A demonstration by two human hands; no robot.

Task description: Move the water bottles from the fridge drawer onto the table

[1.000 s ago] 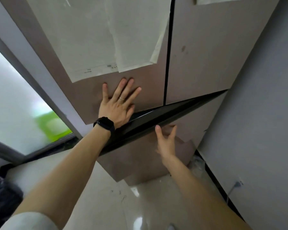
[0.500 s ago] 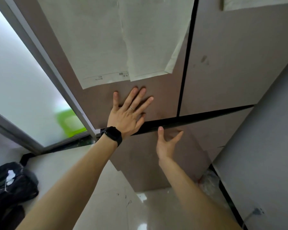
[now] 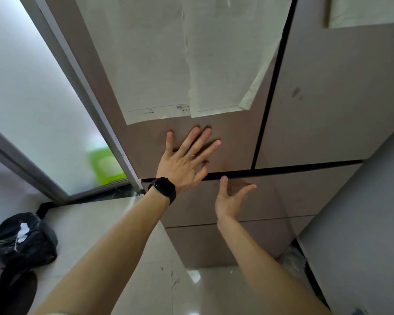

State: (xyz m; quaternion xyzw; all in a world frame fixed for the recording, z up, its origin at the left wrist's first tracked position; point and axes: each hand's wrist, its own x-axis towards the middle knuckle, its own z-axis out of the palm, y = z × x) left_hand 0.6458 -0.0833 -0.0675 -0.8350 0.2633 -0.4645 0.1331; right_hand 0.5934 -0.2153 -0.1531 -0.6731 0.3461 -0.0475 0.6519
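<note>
Head view: the fridge drawer (image 3: 289,196), a smooth matte brown panel, sits closed, contents hidden. The left hand (image 3: 184,164) lies spread flat on the door (image 3: 237,137) above; the right hand (image 3: 231,198), fingers open, touches the drawer front.

Fridge drawer (image 3: 293,196) has a plain matte taupe front and sits fully closed

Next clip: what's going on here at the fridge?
A person stands at a fridge with both hands at its front. The left hand, with a black watch on its wrist, lies flat on the upper left door, below some taped papers. The right hand is open at the top edge of the drawer front, which looks shut. No water bottles or table are in view.
</note>
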